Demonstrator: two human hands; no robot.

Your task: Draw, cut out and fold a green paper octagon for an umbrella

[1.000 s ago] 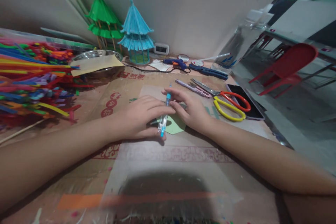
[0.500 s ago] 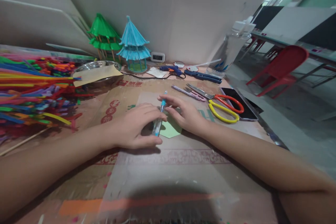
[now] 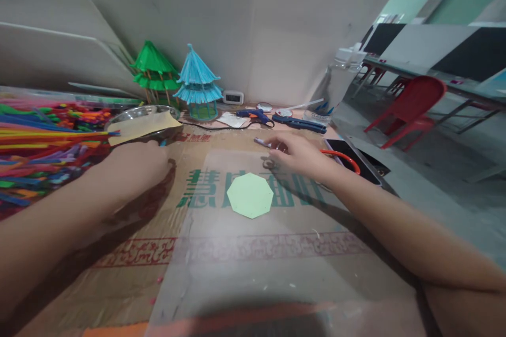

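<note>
My left hand (image 3: 138, 160) is closed over the left side of the cardboard, beside the metal bowl. A light blue end of a pen (image 3: 163, 143) shows past its fingers; the rest is hidden. My right hand (image 3: 302, 155) has curled fingers over a purple slim tool (image 3: 259, 140) and the scissors' blades. What its fingertips grip is hidden. Only the orange handle of the scissors (image 3: 344, 158) shows clearly, behind my right wrist. A pale green octagonal paper (image 3: 250, 196) lies flat between my hands, touched by neither.
Bundles of coloured pipe cleaners (image 3: 43, 142) lie at left, by the bowl (image 3: 138, 111) with a yellowish paper strip (image 3: 144, 127) across it. Green (image 3: 155, 66) and blue (image 3: 198, 81) model pavilions stand behind. A glue gun (image 3: 253, 115), pliers (image 3: 299, 123) and phone (image 3: 356, 160) lie at back right.
My hands have moved apart from above the green paper, which is now uncovered. My left hand went left with the pen, and my right hand went right onto the tools. The view has shifted slightly.
</note>
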